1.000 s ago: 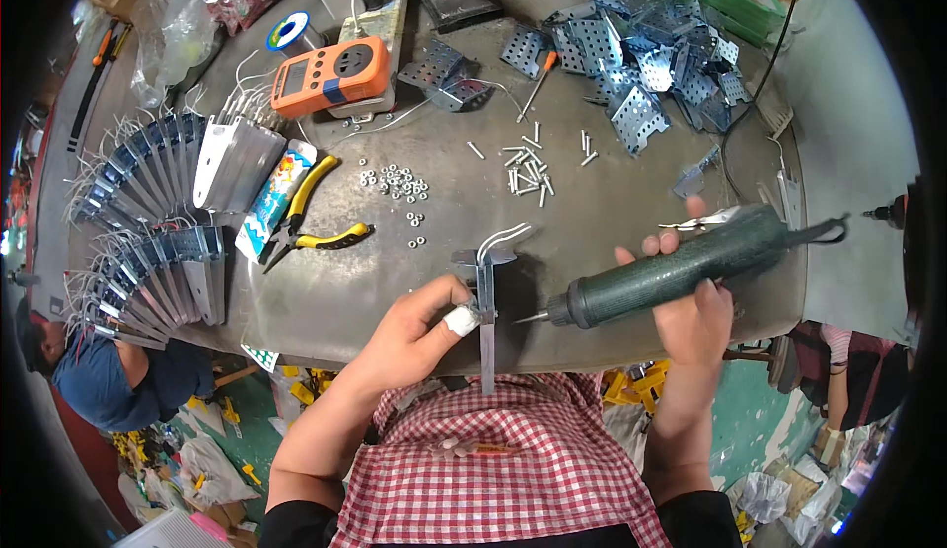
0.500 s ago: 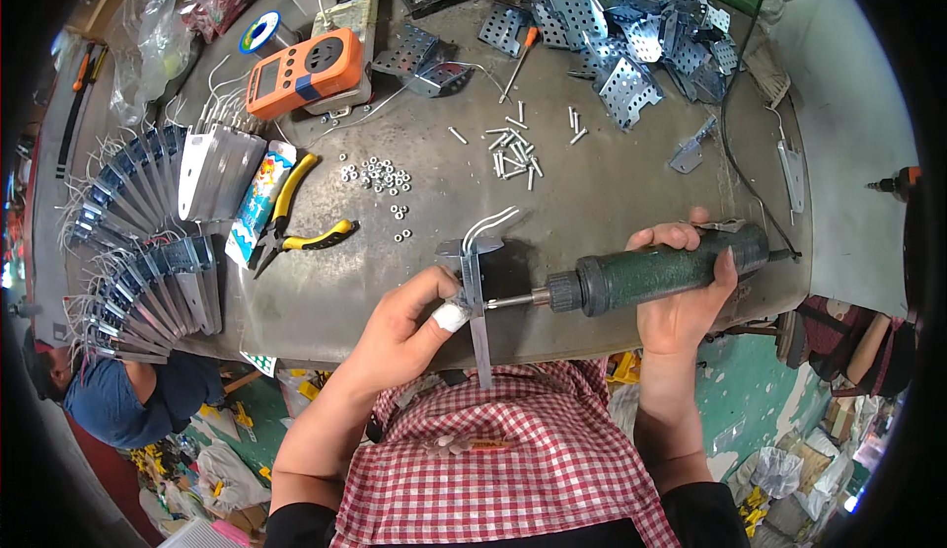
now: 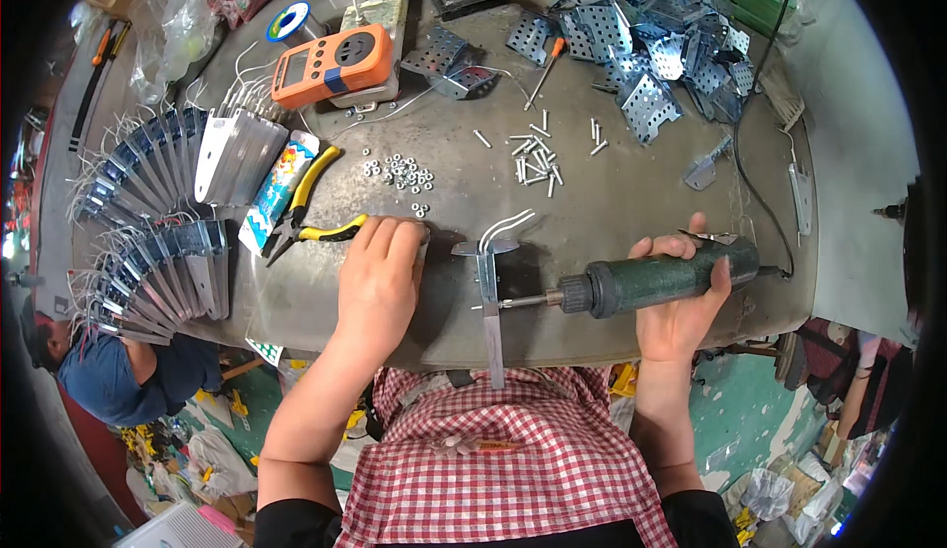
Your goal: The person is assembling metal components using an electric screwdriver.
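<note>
My right hand (image 3: pixel 681 296) is closed around a dark green electric screwdriver (image 3: pixel 641 287), which points left. Its bit (image 3: pixel 523 301) meets a narrow metal strip (image 3: pixel 492 326) standing near the table's front edge. From the strip's far end rise two white wires (image 3: pixel 508 224), and a bracket sits across it there. A thin screw end sticks out on the strip's left side. My left hand (image 3: pixel 380 277) rests on the table below the loose nuts (image 3: pixel 402 170), beside yellow-handled pliers (image 3: pixel 330 229). Its fingers are curled together, with the tips hidden, so what they hold cannot be made out.
Screws (image 3: pixel 536 160) lie mid-table, with an orange-handled screwdriver (image 3: pixel 545 73) behind them. Perforated brackets (image 3: pixel 656 50) are heaped at the back right. Fanned wired strips (image 3: pixel 148 168) stand at left, near an orange meter (image 3: pixel 330 65). A black cord (image 3: pixel 742 134) hangs at right.
My left hand has let go of the metal strip and moved left toward the nuts. The right hand keeps the electric screwdriver against the strip. The whole view has shifted slightly.
</note>
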